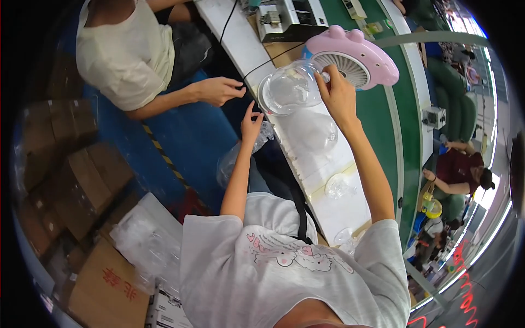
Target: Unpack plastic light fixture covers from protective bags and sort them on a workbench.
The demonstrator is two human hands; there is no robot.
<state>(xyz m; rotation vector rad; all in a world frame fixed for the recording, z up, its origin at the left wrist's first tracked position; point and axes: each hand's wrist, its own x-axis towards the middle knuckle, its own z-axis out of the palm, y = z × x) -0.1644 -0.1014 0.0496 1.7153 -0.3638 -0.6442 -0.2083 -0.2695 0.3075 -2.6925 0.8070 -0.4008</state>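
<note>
A clear round plastic dome (295,87) sits tilted over the white bench's edge. My right hand (340,97) pinches the small knob-like end on its right side. My left hand (251,127) is near the bench edge with its fingers apart, just below the dome's left rim, and appears to hold nothing. Beside that hand, a crumpled clear plastic bag (264,133) hangs by my lap. A second clear dome (313,131) lies on the bench close to my right forearm. Nearer to me on the bench is a smaller clear plastic piece (340,187).
A pink fan (350,54) with rounded ears stands past my right hand, by a green conveyor belt (391,136). A co-worker's hand (219,91) reaches in from the left. Cardboard boxes (87,180) are stacked at left. A black cable (273,59) crosses the white bench (331,216).
</note>
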